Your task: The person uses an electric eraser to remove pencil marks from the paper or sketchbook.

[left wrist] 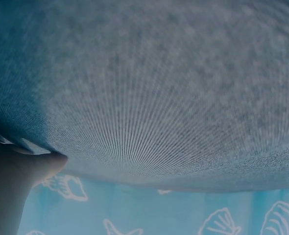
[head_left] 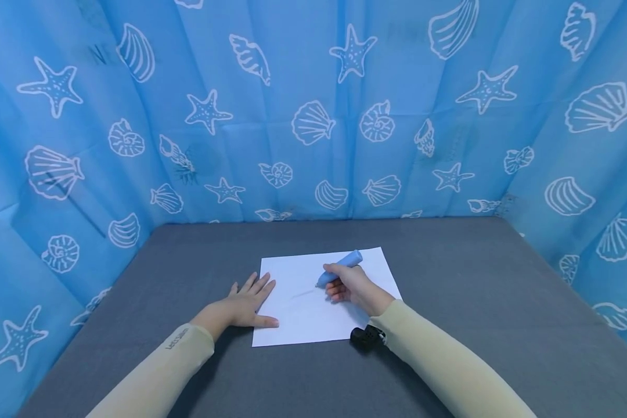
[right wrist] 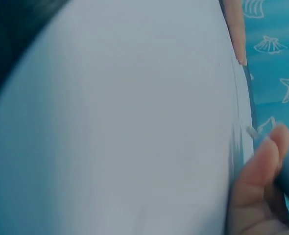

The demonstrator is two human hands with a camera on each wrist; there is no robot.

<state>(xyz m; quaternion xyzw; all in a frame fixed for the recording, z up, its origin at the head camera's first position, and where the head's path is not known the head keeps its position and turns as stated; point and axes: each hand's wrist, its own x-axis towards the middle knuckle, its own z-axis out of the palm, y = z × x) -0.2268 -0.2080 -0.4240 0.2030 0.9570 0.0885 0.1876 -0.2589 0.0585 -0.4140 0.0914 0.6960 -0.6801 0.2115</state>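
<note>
A thick blue pen is pinched between the thumb and fingers of my right hand, above the right half of a white sheet of paper. Its narrow tip points down and left; whether it touches the paper I cannot tell. A faint grey streak lies left of the tip, either a mark or a shadow. My left hand rests with spread fingers at the sheet's left edge, the thumb lying on the paper. In the right wrist view the right hand's fingers hold the pen, partly cut off by the frame.
A dark grey cloth-covered table lies under the paper. Blue curtains with white shells and starfish hang behind and at both sides. A small black device is at the right wrist, over the sheet's near edge.
</note>
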